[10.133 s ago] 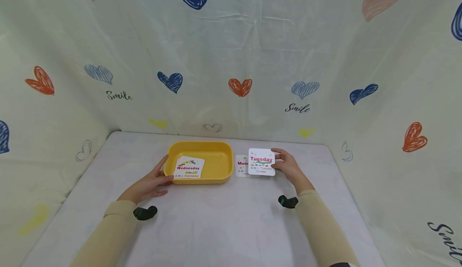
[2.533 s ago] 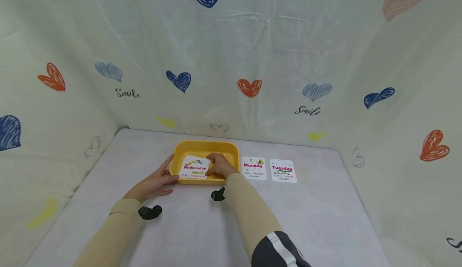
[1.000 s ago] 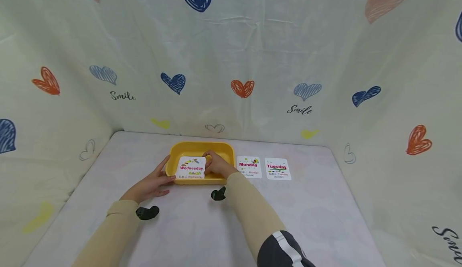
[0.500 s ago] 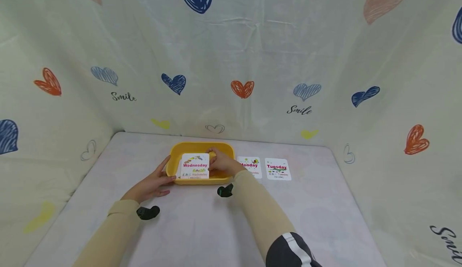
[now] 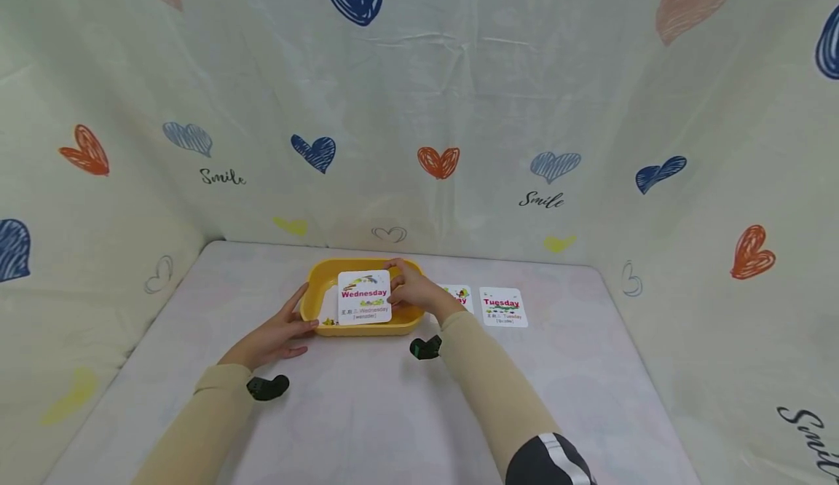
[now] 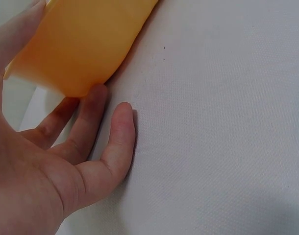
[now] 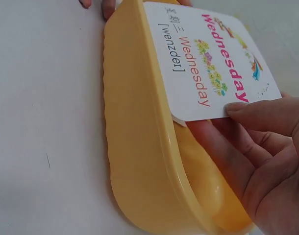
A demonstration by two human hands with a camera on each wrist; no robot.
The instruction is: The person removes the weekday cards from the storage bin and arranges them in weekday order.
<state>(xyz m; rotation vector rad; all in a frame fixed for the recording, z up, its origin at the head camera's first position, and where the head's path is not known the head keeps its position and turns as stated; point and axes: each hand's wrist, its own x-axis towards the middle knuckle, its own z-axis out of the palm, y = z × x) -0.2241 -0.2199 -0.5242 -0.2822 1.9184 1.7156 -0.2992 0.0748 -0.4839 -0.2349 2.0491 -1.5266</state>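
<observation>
My right hand [image 5: 416, 287] pinches the right edge of a white Wednesday card [image 5: 364, 297]. In the right wrist view the thumb presses on the card's printed face, with fingers underneath. The tilted card sits above the front rim of a yellow tray [image 7: 135, 122]. My left hand [image 5: 278, 333] grips the tray's left front corner, its fingers spread about the wall and rim; some fingertips touch the yellow wall [image 6: 86, 44] in the left wrist view. Another white card [image 5: 329, 310] lies in the tray, mostly hidden by the Wednesday card.
Right of the tray a Monday card [image 5: 459, 294] lies on the white-covered table [image 5: 367, 412], partly hidden by my right hand. A Tuesday card [image 5: 503, 307] lies just beyond it. A heart-printed curtain [image 5: 485, 92] stands behind the table.
Over ten seconds, the right hand laid the Tuesday card right of Monday and moved into the tray. In the last second it lifted the Wednesday card up and right, uncovering another card.
</observation>
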